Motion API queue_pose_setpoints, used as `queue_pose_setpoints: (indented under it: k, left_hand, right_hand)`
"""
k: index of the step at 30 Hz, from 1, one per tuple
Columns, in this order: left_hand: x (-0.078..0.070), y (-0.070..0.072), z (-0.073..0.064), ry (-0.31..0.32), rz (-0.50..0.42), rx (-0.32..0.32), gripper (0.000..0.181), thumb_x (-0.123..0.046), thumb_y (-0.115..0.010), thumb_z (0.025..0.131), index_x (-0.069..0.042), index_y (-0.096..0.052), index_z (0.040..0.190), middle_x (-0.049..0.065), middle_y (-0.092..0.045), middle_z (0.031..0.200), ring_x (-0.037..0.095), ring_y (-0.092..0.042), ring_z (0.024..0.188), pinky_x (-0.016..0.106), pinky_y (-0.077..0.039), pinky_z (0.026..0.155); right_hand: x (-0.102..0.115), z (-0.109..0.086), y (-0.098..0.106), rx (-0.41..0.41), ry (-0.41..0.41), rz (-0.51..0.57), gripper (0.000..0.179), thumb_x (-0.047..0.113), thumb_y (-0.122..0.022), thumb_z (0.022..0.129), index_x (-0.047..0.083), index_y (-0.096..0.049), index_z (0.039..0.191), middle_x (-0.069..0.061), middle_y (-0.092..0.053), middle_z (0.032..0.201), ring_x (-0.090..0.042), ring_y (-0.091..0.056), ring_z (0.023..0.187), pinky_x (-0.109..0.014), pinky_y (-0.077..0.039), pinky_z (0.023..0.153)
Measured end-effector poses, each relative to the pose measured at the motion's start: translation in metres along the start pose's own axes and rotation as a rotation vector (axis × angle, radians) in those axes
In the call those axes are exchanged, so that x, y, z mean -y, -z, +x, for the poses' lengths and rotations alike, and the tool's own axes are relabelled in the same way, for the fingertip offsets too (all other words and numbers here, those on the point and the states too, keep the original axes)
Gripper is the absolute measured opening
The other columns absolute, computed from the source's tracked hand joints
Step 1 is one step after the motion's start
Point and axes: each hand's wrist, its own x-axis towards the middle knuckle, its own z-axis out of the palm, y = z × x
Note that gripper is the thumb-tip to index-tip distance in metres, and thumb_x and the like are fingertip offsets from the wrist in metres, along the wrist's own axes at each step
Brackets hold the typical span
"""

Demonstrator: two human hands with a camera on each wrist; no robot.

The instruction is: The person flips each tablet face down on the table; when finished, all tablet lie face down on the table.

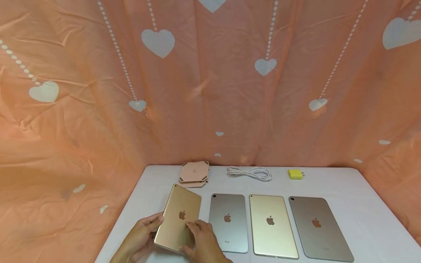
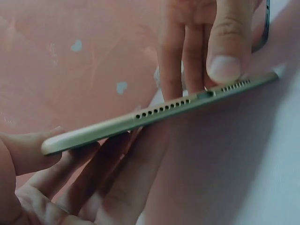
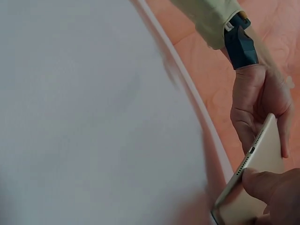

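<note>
My left hand (image 1: pixel 139 233) grips a gold tablet (image 1: pixel 179 208) by its left edge, thumb over the back and fingers spread underneath. The tablet is lifted at a tilt, its back with the apple logo turned up. Its bottom edge shows speaker holes and a charging port (image 2: pixel 205 94) in the left wrist view. My right hand (image 1: pixel 207 243) rests its fingertips on the tablet's back below the logo, with the thumb (image 3: pixel 255 180) at the bottom edge near the port. Beside it lies a silver-grey tablet (image 1: pixel 230 233), face down on the white table (image 1: pixel 371 215).
Farther right lie another gold tablet (image 1: pixel 274 237) and a dark grey tablet (image 1: pixel 323 237), both backs up. Along the back are a folded pink stand (image 1: pixel 194 171), a coiled white cable (image 1: pixel 251 173) and a yellow charger plug (image 1: pixel 295 174). A pink heart-print curtain (image 1: pixel 230 102) surrounds the table.
</note>
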Motion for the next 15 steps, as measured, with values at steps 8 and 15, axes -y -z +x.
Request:
queue_pose_setpoints:
  k: [8,15]
  left_hand:
    - [0.008,0.006,0.013,0.058,0.104,-0.105,0.065,-0.017,-0.053,0.116,0.025,-0.026,0.158,0.017,-0.077,0.130,0.018,-0.078,0.106,0.037,-0.067,0.090]
    - [0.011,-0.002,0.028,0.095,0.325,-0.299,0.052,-0.011,-0.061,0.110,0.024,-0.050,0.146,0.022,-0.079,0.120,0.022,-0.077,0.099,0.038,-0.068,0.080]
  right_hand:
    - [-0.004,0.002,0.001,0.004,0.028,-0.115,0.061,0.042,-0.091,0.089,0.007,-0.073,0.136,-0.023,-0.064,0.141,-0.036,-0.062,0.127,-0.046,-0.061,0.102]
    - [-0.009,0.002,0.001,-0.039,0.078,-0.217,0.050,0.041,-0.088,0.089,0.008,-0.077,0.124,-0.023,-0.067,0.138,-0.036,-0.064,0.122,-0.043,-0.062,0.098]
